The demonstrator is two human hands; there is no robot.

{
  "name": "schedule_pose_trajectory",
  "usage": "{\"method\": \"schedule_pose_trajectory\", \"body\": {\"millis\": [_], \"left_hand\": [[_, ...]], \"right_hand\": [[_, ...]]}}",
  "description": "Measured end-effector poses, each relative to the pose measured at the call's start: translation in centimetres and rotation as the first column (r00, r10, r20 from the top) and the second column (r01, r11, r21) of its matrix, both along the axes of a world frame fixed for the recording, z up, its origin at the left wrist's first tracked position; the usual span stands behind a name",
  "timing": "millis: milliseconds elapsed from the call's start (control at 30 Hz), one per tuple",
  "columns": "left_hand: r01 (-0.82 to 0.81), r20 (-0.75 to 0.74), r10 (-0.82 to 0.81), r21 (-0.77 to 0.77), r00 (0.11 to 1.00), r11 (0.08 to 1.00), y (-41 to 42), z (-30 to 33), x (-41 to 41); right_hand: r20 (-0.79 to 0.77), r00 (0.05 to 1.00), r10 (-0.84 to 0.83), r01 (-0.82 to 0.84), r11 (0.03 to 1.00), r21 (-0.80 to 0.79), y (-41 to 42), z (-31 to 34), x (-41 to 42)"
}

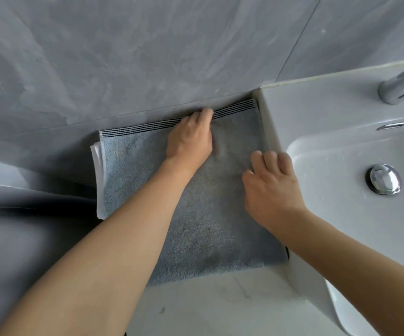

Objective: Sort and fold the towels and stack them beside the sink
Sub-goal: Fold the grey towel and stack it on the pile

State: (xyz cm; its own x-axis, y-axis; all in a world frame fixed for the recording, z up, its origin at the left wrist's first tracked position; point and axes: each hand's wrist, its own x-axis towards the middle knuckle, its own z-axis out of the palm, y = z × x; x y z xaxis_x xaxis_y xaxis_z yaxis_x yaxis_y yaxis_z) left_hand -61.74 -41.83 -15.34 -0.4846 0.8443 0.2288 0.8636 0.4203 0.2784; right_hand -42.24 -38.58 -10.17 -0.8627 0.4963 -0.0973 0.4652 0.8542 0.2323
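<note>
The left hand [190,137] lies on the grey towel [196,209] near its far edge, palm down, its fingers reaching to the striped border [234,109] where the cloth meets the wall; the fingertips are bent over that border, though whether they pinch the hem or only press it down I cannot tell from this angle. The right hand [272,187] rests on the same towel toward its right side, just beside the sink, fingers fairly straight and close together, pressing flat on the pile; nothing is held in it. Both forearms are bare and come in from the bottom of the view.

The grey towel is folded into a rough rectangle and lies on the pale counter [208,306], filling the space between the grey wall [147,57] and the counter's near part; its right edge touches the raised side of the white sink [317,112]; its dark-striped border runs along the foot of the wall. Under it, showing only along the left edge, is a white towel [98,175], also folded; the grey one sits on top of it.

In the sink basin a chrome drain plug [384,178] shows; a chrome tap [402,83] stands at the upper right, and an overflow slot [391,125] lies below it.
</note>
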Motion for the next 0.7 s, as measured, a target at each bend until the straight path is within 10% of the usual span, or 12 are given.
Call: {"method": "schedule_pose_trajectory", "body": {"millis": [167, 267, 700], "left_hand": [[-0.008, 0.002, 0.008, -0.005, 1.000, 1.000, -6.1, 0.5, -0.4], [-0.120, -0.002, 0.122, -0.173, 0.993, 0.978, -10.0, -0.4, -1.2], [-0.156, -0.001, 0.168, -0.375, 0.986, 0.914, -14.3, -2.1, -3.8]], "right_hand": [[-0.332, 0.943, -0.012, -0.066, 0.972, -0.224, 1.9, -1.4, -5.6], [-0.215, 0.964, -0.155, 0.068, 0.929, -0.363, 3.3, -2.7, -8.6], [-0.323, 0.940, -0.111, 0.038, 0.974, -0.225, 4.0, -7.1, -6.8]]}}
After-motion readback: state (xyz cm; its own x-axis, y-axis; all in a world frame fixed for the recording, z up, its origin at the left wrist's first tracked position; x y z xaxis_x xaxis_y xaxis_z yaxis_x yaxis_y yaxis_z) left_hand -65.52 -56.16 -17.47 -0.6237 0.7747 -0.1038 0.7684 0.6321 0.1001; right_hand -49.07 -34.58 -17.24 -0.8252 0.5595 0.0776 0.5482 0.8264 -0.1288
